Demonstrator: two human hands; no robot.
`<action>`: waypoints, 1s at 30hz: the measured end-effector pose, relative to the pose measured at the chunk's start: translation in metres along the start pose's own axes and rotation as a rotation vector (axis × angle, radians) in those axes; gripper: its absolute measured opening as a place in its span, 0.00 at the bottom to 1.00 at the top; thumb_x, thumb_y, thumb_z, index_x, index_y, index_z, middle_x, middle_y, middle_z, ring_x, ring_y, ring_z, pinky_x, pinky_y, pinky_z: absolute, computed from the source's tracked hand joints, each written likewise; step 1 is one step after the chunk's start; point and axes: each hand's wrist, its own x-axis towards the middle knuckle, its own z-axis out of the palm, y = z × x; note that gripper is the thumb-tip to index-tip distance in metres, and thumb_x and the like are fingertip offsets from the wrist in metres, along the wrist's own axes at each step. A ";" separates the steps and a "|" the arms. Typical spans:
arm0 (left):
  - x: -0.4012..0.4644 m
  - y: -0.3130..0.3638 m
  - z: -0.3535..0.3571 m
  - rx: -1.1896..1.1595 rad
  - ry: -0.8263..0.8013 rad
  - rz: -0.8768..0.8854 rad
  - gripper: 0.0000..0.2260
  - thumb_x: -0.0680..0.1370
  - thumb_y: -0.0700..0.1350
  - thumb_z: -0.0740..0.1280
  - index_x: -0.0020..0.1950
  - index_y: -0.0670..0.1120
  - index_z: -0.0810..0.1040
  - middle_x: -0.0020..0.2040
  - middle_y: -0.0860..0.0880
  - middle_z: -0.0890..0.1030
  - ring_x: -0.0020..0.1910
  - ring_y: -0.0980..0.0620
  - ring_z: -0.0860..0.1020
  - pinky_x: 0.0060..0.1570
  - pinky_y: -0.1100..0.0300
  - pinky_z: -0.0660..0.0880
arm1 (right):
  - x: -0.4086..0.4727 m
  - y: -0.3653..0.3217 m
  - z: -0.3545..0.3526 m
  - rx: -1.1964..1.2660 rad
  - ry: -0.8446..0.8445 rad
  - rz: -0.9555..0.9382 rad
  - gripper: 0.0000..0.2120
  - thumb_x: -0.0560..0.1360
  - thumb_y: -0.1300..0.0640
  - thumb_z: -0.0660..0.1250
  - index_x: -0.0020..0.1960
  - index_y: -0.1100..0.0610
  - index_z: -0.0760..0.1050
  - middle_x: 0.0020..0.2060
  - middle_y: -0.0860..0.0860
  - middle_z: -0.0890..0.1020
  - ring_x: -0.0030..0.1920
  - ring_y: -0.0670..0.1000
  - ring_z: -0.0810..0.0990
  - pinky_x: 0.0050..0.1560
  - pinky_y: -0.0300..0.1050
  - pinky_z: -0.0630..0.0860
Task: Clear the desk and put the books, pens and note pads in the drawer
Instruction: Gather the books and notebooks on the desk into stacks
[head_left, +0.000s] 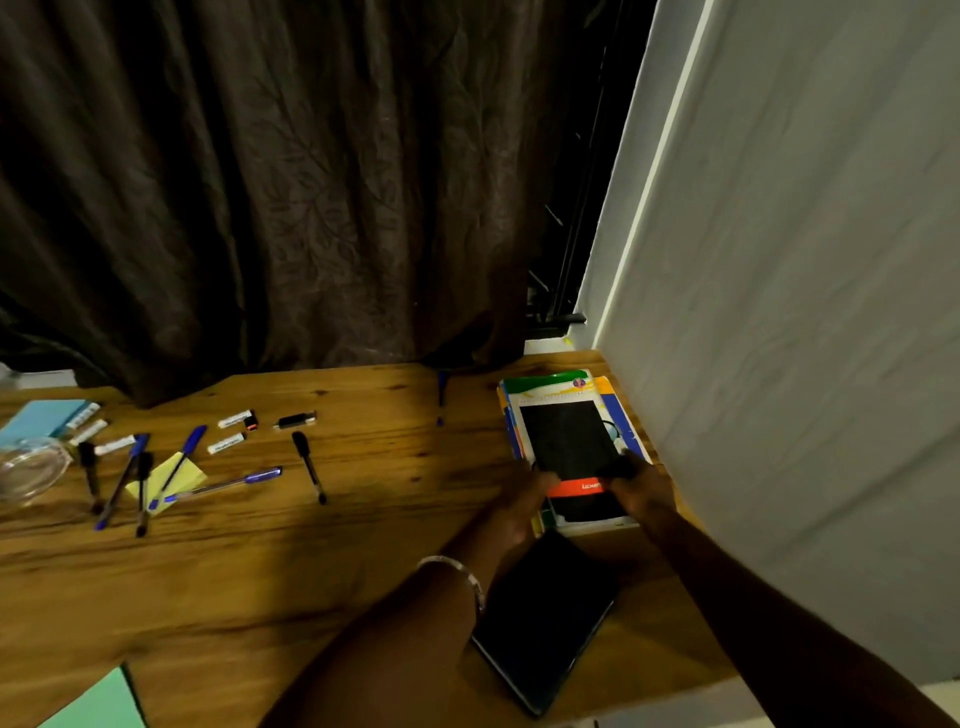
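My wooden desk (363, 561) carries everything. At one o'clock, against the wall, lies a stack of books (566, 441). At five o'clock, a dark tablet (545, 613) lies flat. At nine to ten o'clock, scattered pens (309, 466), a yellow sticky pad (169, 480), small white labelled pieces (226, 443), a blue pad (41, 418) and a glass bowl (28, 467). At seven o'clock, a green sheet (98, 706).

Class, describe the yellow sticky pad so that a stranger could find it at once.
Start at the wooden desk and go to its left side, where pens lie scattered. The yellow sticky pad lies under several of them, the only yellow square there; the blue pad sits farther back.
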 end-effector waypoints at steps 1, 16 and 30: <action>-0.001 0.002 0.002 0.010 -0.011 0.001 0.17 0.76 0.40 0.64 0.65 0.43 0.72 0.61 0.43 0.75 0.57 0.46 0.74 0.51 0.54 0.73 | 0.002 0.002 -0.002 -0.008 0.004 -0.012 0.19 0.77 0.53 0.66 0.67 0.56 0.73 0.60 0.57 0.79 0.63 0.59 0.76 0.66 0.52 0.70; -0.033 0.004 -0.104 0.805 0.374 0.314 0.25 0.80 0.49 0.62 0.75 0.46 0.62 0.75 0.44 0.63 0.74 0.44 0.63 0.72 0.54 0.61 | -0.028 -0.094 0.064 -0.236 0.056 -0.255 0.23 0.71 0.52 0.69 0.66 0.52 0.74 0.60 0.58 0.77 0.62 0.61 0.74 0.62 0.56 0.73; -0.157 -0.001 -0.339 1.002 0.752 0.192 0.31 0.74 0.60 0.64 0.72 0.47 0.62 0.69 0.43 0.68 0.68 0.41 0.68 0.64 0.46 0.69 | -0.141 -0.241 0.231 -0.526 -0.227 -0.551 0.30 0.73 0.42 0.66 0.73 0.46 0.64 0.68 0.55 0.72 0.67 0.60 0.71 0.66 0.55 0.69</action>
